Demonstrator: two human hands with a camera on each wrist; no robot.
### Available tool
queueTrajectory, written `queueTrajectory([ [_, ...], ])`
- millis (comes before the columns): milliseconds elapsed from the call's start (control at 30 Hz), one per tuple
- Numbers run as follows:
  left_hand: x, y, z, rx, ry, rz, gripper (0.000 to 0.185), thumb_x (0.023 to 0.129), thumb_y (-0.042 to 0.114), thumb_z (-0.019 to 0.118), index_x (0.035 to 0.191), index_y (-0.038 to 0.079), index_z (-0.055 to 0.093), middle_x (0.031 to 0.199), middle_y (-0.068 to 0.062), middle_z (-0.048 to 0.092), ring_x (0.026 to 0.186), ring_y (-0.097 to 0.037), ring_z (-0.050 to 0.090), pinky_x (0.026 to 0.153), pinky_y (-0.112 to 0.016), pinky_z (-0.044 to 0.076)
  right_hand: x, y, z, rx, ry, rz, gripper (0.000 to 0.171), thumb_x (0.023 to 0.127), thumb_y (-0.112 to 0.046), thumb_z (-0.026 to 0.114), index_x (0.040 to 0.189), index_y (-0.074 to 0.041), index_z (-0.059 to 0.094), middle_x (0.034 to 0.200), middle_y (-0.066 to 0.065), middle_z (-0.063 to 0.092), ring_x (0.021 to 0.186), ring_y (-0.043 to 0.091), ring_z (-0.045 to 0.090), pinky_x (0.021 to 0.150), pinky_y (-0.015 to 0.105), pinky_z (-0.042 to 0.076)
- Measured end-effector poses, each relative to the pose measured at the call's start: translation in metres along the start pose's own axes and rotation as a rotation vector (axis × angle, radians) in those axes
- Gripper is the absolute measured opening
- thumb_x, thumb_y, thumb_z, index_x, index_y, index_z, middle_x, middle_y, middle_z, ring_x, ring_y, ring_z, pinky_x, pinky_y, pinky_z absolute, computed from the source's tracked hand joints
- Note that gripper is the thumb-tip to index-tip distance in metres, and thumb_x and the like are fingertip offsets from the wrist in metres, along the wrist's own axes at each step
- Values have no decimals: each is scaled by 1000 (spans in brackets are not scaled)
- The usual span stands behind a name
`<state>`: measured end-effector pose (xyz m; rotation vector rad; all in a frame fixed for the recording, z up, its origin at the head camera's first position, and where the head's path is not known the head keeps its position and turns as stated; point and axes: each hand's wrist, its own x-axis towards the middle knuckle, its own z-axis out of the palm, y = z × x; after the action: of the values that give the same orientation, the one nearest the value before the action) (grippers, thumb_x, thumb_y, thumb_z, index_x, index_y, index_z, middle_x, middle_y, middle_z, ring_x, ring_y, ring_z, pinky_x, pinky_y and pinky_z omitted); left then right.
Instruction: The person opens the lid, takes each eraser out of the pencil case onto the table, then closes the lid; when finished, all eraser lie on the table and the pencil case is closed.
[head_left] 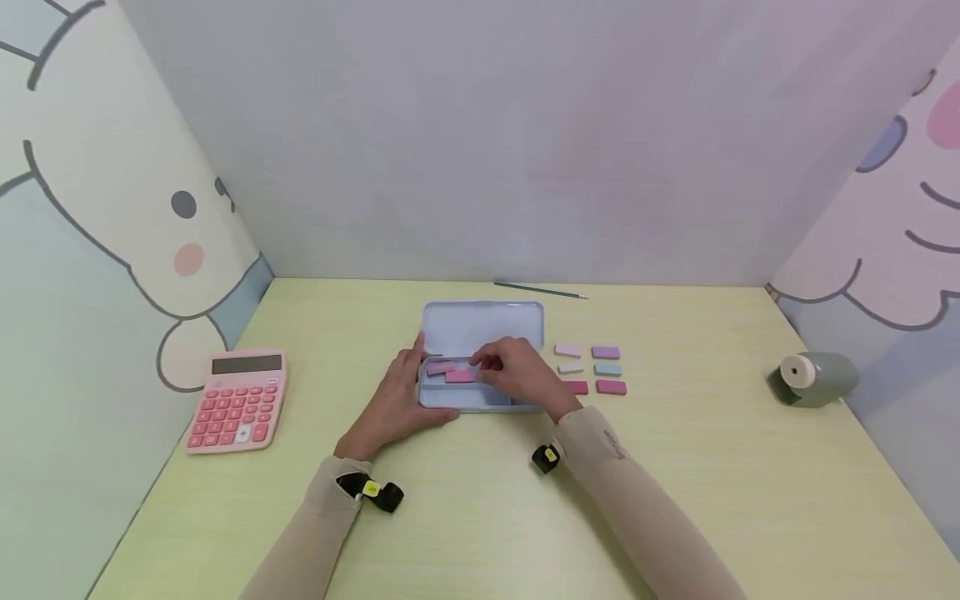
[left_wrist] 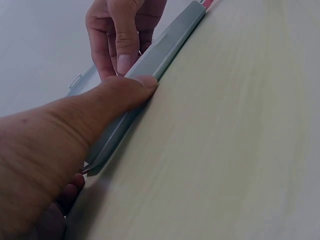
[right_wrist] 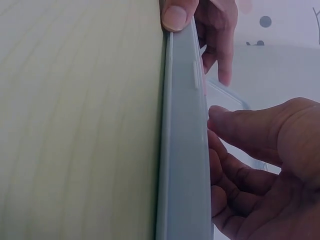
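A pale blue pencil case (head_left: 480,398) lies with its lid (head_left: 483,327) folded back. Inside its upper compartment are a purple-pink block (head_left: 439,367) and a brighter pink block (head_left: 459,377). My left hand (head_left: 395,390) grips the case's left end, with the thumb (left_wrist: 142,82) along the front wall and the fingers at the far side. Over the compartment, my right hand (head_left: 516,371) has bent fingers, their tips down beside the pink block. Whether a block is between those tips is hidden, in the right wrist view too.
Right of the case lie several small blocks, among them a purple one (head_left: 606,352), a blue one (head_left: 607,370) and a magenta one (head_left: 611,387). A pencil (head_left: 540,290) lies behind. A pink calculator (head_left: 238,402) is at left, a grey-green pencil sharpener (head_left: 817,379) at far right.
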<state>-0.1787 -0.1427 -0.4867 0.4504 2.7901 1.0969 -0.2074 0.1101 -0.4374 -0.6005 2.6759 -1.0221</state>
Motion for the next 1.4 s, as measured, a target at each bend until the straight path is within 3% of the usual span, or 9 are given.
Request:
queueTrajectory([
  [300, -1, -1, -1, 9, -3, -3, 139, 79, 61, 91, 175, 26, -3, 164, -15, 38, 145, -33, 47, 121, -58, 45, 13, -10, 2, -59, -34, 60, 21, 97, -10, 79, 117, -11, 84, 97, 1, 79, 84, 13, 61, 75, 25, 50],
  [700, 0, -2, 0, 16, 3, 0, 139, 78, 59, 92, 175, 25, -2, 164, -15, 38, 144, -33, 48, 122, -58, 45, 23, -20, 4, -147, -75, 138, 15, 96, -15, 82, 110, -17, 86, 106, 1, 82, 94, 16, 68, 90, 36, 58],
  [867, -1, -1, -1, 13, 0, -3, 139, 78, 59, 92, 175, 25, -3, 164, -16, 38, 144, -34, 48, 122, -58, 45, 23, -20, 6, -164, -84, 120, 11, 97, -16, 81, 107, -16, 86, 103, 2, 81, 91, 17, 66, 88, 36, 57],
  [1133, 0, -2, 0, 3, 3, 5, 139, 78, 56, 93, 175, 23, -1, 163, -16, 39, 142, -33, 48, 122, -57, 45, 19, -21, 10, -237, -65, 98, 16, 99, -4, 71, 111, -10, 81, 110, 6, 78, 91, 22, 62, 87, 40, 56],
  [1400, 1, 0, 0, -5, 10, 5, 139, 77, 53, 94, 175, 23, 0, 160, -14, 41, 138, -31, 49, 120, -55, 47, 16, -23, 11, -249, -27, 120, 10, 102, -9, 70, 104, -9, 80, 97, 4, 76, 84, 21, 62, 81, 37, 56],
])
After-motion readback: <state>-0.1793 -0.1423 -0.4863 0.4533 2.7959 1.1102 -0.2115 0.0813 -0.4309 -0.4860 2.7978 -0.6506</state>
